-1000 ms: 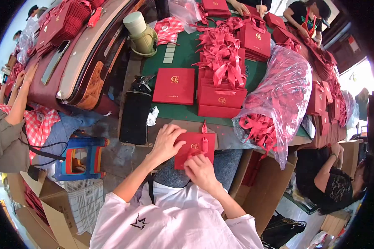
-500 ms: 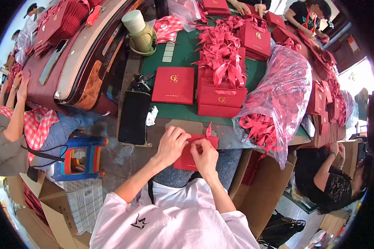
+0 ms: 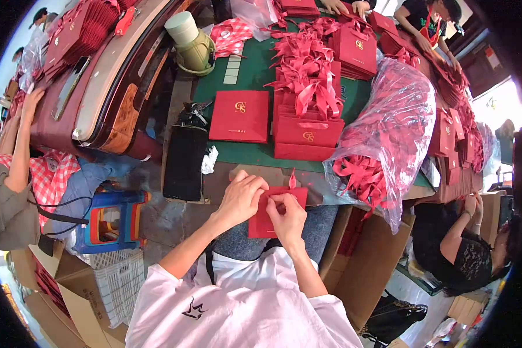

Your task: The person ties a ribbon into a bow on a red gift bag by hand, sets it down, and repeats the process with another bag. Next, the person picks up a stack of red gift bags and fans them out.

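A small red gift bag [image 3: 261,225] is held over my lap at the table's front edge. My left hand [image 3: 242,199] is closed at the bag's upper left, its fingers bent over the edge. Against the bag's upper front, my right hand [image 3: 287,218] pinches with thumb and finger; whether a ribbon end lies between the fingertips is hidden. A short red ribbon piece [image 3: 292,178] sticks up above the bag. Beyond my hands on the green table lie a flat red bag with a gold logo [image 3: 239,116] and a stack of red bags with ribbon handles [image 3: 308,139].
A clear plastic sack of red ribbons [image 3: 388,133] lies at the right. At the left are a black pouch [image 3: 184,168], keys [image 3: 194,113] and a green-cased cup [image 3: 191,49]. A cardboard box [image 3: 362,264] stands beside my right leg. Other people sit around the tables.
The red bag has shifted slightly right in view, with both hands still at its upper part. At the far right back, a co-worker's arm has reached outward.
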The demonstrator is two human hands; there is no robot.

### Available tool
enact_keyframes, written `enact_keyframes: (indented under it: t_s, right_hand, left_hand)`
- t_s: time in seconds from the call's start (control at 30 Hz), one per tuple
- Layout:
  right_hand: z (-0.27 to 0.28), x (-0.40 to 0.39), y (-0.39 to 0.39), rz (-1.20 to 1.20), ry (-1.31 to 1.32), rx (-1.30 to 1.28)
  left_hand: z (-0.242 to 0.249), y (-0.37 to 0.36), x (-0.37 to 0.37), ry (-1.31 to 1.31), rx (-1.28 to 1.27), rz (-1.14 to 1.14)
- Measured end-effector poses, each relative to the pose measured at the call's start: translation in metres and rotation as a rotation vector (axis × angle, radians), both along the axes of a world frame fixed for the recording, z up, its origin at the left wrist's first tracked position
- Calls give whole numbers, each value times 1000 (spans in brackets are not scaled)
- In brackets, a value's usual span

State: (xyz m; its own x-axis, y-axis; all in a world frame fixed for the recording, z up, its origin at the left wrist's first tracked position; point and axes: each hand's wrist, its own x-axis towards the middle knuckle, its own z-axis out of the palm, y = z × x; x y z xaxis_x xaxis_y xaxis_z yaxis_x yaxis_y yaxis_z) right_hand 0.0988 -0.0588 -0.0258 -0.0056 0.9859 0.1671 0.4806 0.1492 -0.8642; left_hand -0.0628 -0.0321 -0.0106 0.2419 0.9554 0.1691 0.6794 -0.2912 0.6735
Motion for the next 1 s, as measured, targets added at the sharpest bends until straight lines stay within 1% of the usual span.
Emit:
enact_keyframes:
  t_s: [0.17, 0.23, 0.3, 0.43, 0.5, 0.57, 0.63, 0.7, 0.73, 0.8, 0.93, 1.0]
  right_hand:
    - [-2, -4, 1, -33, 28, -16]
    - [-2, -7, 1, -35, 38, -3]
    - [-2, -8, 0, -34, -65, 17]
    - [-2, -13, -3, -61, -103, 23]
    - [-3, -15, -7, -73, -141, 103]
    - [-4, -15, -10, -72, -155, 112]
    - [-6, -15, -12, -68, -168, 124]
    - [-8, -16, -12, -119, 18, 67]
    - [-8, -15, -12, -119, 19, 70]
    - [-6, -10, -12, -68, 74, -51]
    - [9, -1, -3, -3, 25, -28]
    - [26, 8, -1, 99, -24, -37]
  left_hand:
    - [2, -1, 4, 21, 17, 14]
    - [1, -1, 5, -5, -13, 14]
    - [2, -2, 6, 5, -5, 12]
    - [6, -6, 10, 30, 18, 49]
    - [8, -7, 12, 32, 29, 56]
    - [11, -10, 14, 32, 38, 63]
    - [13, -12, 15, -4, -50, 70]
    - [14, -12, 14, -25, -49, 78]
    - [14, -12, 13, -47, -53, 83]
    - [14, -11, 13, -54, -61, 68]
    - [12, -8, 11, -77, -61, 39]
    - [12, -8, 9, -78, -62, 48]
